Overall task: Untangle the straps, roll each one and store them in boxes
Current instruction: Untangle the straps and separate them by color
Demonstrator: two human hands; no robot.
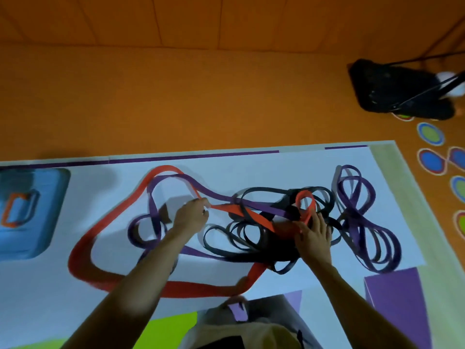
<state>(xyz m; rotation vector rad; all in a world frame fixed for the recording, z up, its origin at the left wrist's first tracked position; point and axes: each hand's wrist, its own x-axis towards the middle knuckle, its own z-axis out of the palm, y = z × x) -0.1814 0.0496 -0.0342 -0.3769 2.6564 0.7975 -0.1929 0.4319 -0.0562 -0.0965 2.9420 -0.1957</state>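
Straps sit knotted together on white sheet point(50, 298), centre to R side. L hand point(192, 214) pinches red strap point(196, 289) w/ curled fingers, just by purple strap point(153, 205). R hand point(313, 239) lies flat, fingers straight & spread, pressing on black strap point(271, 250) coils, fingertips at a small red loop. Blue box point(32, 212) at far L, apart from straps.

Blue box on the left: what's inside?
One orange-and-dark loop, likely a strap, lies inside the blue box. Its left part is out of frame, so anything there is unseen.
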